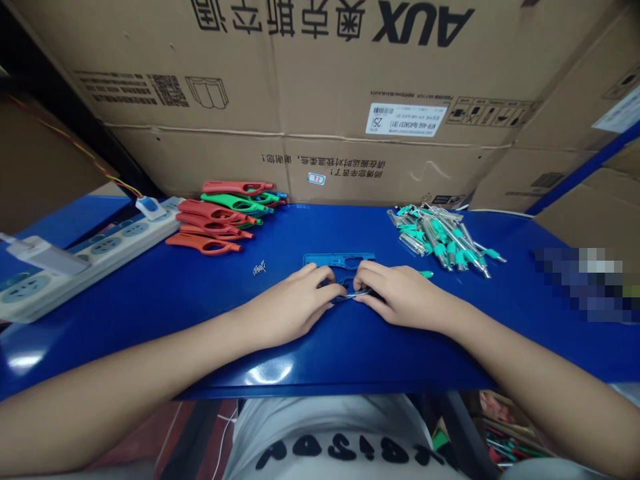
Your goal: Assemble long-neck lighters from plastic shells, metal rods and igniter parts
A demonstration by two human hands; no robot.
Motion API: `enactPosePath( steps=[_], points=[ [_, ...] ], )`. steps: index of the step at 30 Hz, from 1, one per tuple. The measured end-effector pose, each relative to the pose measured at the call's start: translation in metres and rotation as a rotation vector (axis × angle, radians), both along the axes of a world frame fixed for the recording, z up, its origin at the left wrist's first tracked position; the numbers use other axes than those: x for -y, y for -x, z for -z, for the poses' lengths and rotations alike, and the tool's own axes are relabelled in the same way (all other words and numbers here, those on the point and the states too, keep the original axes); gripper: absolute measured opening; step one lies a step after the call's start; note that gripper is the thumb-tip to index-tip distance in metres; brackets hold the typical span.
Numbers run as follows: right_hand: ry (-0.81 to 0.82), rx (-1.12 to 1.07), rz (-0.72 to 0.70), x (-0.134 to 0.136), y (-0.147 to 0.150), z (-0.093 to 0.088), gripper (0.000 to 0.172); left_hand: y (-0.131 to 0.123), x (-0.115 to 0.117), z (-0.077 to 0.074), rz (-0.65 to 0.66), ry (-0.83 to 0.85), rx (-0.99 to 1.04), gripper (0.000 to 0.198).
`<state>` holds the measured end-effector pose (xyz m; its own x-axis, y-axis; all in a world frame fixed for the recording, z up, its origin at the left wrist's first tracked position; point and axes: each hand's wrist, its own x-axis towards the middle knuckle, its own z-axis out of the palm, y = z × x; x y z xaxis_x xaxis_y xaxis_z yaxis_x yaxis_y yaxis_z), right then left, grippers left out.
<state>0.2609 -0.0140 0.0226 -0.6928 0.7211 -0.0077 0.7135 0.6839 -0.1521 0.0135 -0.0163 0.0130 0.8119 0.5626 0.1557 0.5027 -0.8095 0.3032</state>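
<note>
Left hand (290, 307) and right hand (405, 297) sit close together, both narrow, fingers curled in around the near side of a blue plastic shell (339, 261), shaped like a utility-lighter body. It lies flat near the middle of the blue bench (320, 360), towards the front edge. A small metal loop (356, 292) shows between the fingertips; the exact grip is partly hidden. Just right of the right hand lies a small teal piece (427, 273). Further right, toward the back edge, is a loose heap of metal-and-teal parts (440, 240). Red and green shells (215, 217) sit stacked at the back-left, a few small screws (259, 267) nearby. Many shells and parts remain; none look joined. Power strip (90, 260) at the left edge, cardboard carton (320, 87) behind.
</note>
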Motion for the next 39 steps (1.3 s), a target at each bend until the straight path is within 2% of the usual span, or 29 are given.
enactPosePath(
  steps=[7, 17, 23, 29, 35, 37, 39],
  points=[
    [0.141, -0.133, 0.103, -0.004, 0.000, 0.001, 0.010, -0.001, 0.001, -0.001, 0.006, -0.025, -0.030, 0.031],
    [0.227, -0.262, 0.128, -0.012, -0.003, 0.006, 0.012, -0.001, 0.001, 0.000, 0.011, -0.050, -0.052, 0.032],
    [0.447, -0.435, 0.128, -0.020, -0.012, 0.007, 0.022, 0.000, 0.001, 0.001, 0.011, -0.053, -0.055, 0.033],
    [0.547, -0.480, 0.057, -0.025, -0.021, 0.009, 0.025, 0.001, -0.001, 0.000, 0.030, -0.045, -0.041, 0.032],
    [0.487, -0.524, -0.181, -0.021, -0.021, 0.005, 0.030, 0.003, -0.003, 0.001, 0.040, -0.057, -0.049, 0.032],
    [0.468, -0.504, -0.177, -0.020, -0.020, 0.004, 0.022, 0.003, -0.003, 0.000, 0.041, -0.062, -0.054, 0.032],
    [0.456, -0.479, -0.126, -0.018, -0.019, 0.004, 0.024, 0.003, -0.002, -0.002, 0.040, -0.063, -0.056, 0.032]
  ],
)
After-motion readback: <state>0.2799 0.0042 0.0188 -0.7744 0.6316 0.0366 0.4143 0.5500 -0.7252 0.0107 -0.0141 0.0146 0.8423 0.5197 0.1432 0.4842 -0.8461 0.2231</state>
